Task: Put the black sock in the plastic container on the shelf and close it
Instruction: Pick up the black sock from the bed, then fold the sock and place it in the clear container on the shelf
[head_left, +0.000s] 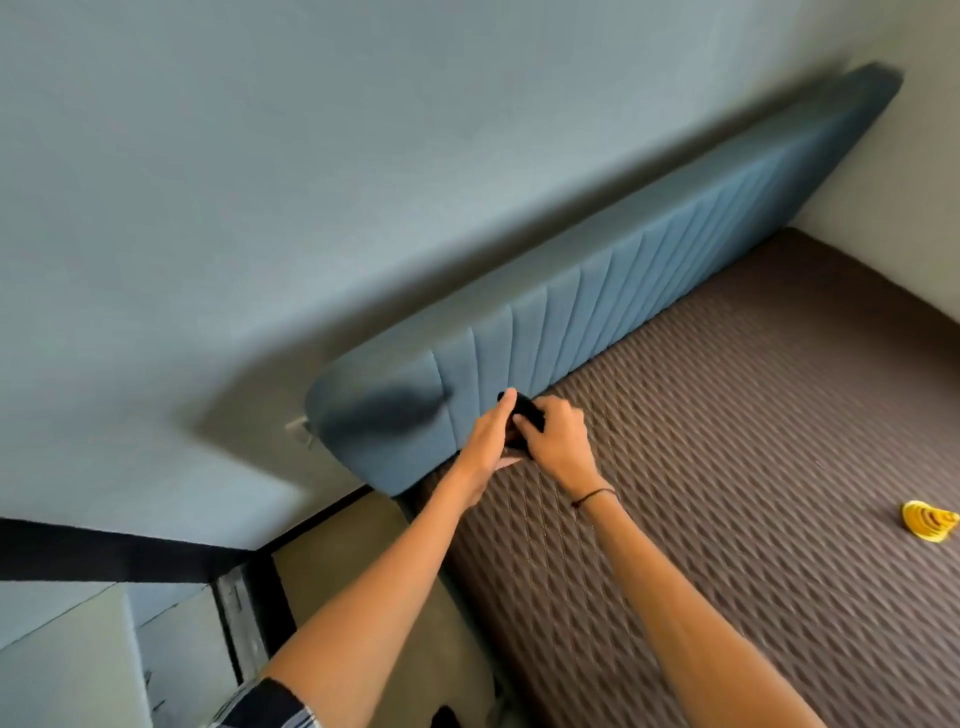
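Both my hands meet over the head end of the bed, close to the blue headboard. My left hand (488, 434) and my right hand (558, 439) together grip a small bundled black sock (524, 410) between them. Most of the sock is hidden by my fingers; only its dark top shows. A thin dark cord circles my right wrist. Neither the plastic container nor the shelf is in view.
The brown quilted mattress (753, 441) fills the right side, with a small yellow object (927, 519) lying on it at the far right. The padded blue headboard (597, 301) runs along the grey-blue wall. A strip of floor (363, 561) and a pale cabinet (67, 649) lie at lower left.
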